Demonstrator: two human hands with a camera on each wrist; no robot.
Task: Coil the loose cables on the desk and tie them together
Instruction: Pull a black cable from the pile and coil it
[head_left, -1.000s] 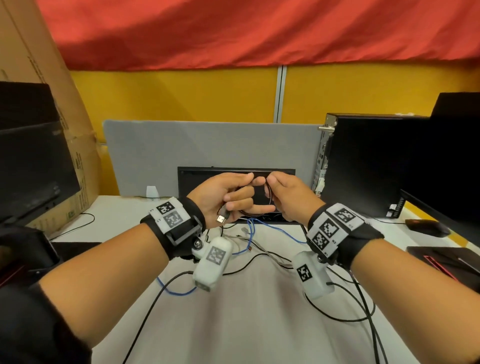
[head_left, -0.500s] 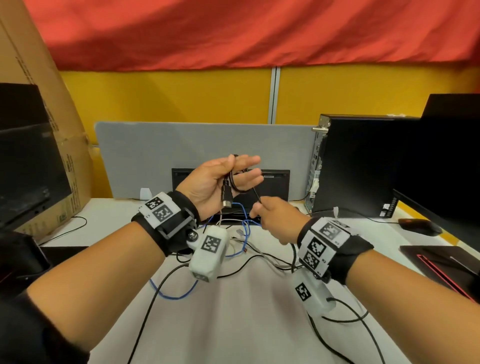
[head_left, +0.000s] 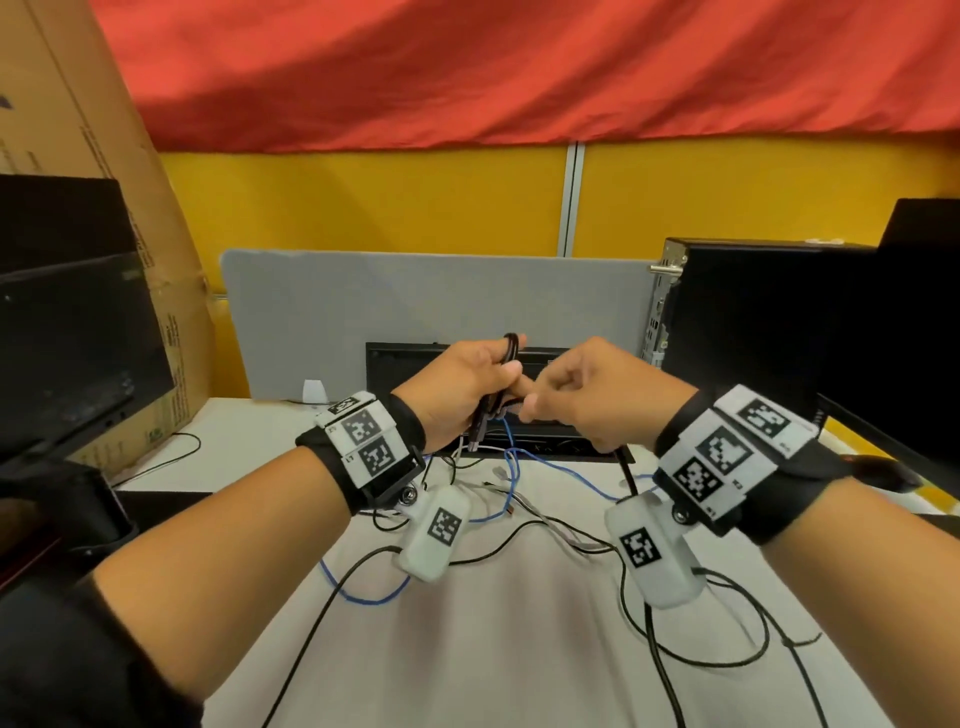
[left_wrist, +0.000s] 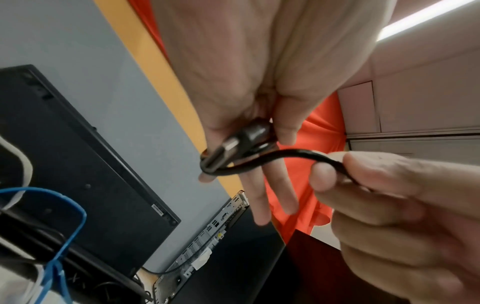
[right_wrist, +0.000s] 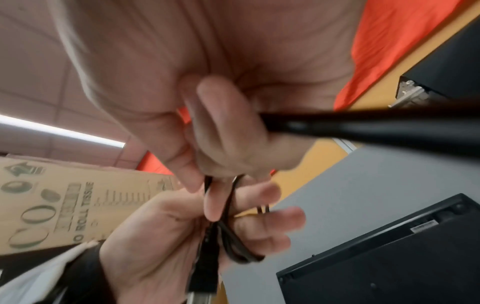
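Up above the tabletop (head_left: 493, 649), the left hand (head_left: 457, 384) grips a small coil of black cable (head_left: 506, 353) with its plug hanging at 6 o'clock. Just beside it at 3 o'clock, the right hand (head_left: 597, 395) pinches the cable's free run between curled fingers, while other loose cables (head_left: 519, 525) lie on the tabletop beneath.

Cables (head_left: 519, 525) on desk (head_left: 519, 649) (monitors beside)
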